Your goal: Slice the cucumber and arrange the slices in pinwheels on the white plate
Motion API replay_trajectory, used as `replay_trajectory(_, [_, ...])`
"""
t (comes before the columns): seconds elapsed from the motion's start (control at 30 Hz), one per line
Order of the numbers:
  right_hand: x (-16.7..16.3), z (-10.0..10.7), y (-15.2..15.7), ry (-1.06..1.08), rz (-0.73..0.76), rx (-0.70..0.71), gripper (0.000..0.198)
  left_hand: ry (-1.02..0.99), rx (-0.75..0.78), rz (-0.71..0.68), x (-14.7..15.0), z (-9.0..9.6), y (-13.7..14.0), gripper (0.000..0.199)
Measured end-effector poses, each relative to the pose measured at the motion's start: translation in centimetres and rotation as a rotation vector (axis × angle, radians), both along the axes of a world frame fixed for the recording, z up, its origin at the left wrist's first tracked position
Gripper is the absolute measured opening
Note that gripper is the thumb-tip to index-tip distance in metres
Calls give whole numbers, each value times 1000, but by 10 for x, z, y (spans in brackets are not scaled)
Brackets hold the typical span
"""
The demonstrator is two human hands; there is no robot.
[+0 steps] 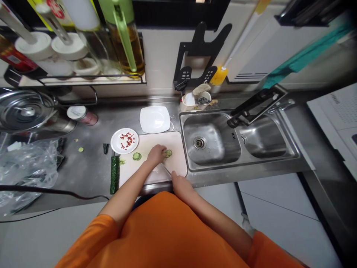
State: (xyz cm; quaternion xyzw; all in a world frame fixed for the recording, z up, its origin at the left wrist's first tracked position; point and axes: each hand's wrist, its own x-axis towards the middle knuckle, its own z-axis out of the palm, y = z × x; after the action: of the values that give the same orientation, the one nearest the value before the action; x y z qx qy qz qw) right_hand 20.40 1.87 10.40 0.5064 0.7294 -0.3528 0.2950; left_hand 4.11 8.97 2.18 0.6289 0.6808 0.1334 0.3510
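Observation:
My right hand (181, 183) is closed around the handle of a knife (166, 169), whose blade slants up and left over the pale cutting board (178, 163). My left hand (156, 154) has its fingers drawn together, with the tips at a few cucumber slices (169, 153) on the board. A small stack of cucumber rounds (137, 156) lies farther left. Along the board's left edge rests a long piece of cucumber (114, 175). A round white plate (117, 143) with chopped red bits overlaps the board's top left corner.
Behind the board is a white square dish (154, 119). To the right is a steel double sink (220, 160) with a black faucet (248, 106). At left are a plastic bag (30, 167), a steel pot (25, 108) and a jar (82, 114). A dark cable (55, 190) crosses the foreground.

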Motion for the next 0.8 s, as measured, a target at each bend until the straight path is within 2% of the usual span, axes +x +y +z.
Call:
replay_trajectory(0.13, [1, -2, -2, 20, -20, 10, 31, 31, -75, -19, 10, -5, 7, 19])
replay_trajectory(0.33, [3, -2, -2, 35, -35, -10, 32, 21, -61, 5, 13, -8, 8, 15])
replay_trajectory(0.5, [2, -1, 0, 26, -24, -8, 32, -76, -105, 92, 14, -4, 6, 5])
replay_trajectory(0.63, [2, 1, 1, 17, -11, -12, 32, -114, -117, 186, 0, 4, -1, 7])
replay_trajectory(0.8, [3, 5, 3, 14, -5, -22, 36, -37, -163, 254, -32, 11, -13, 9])
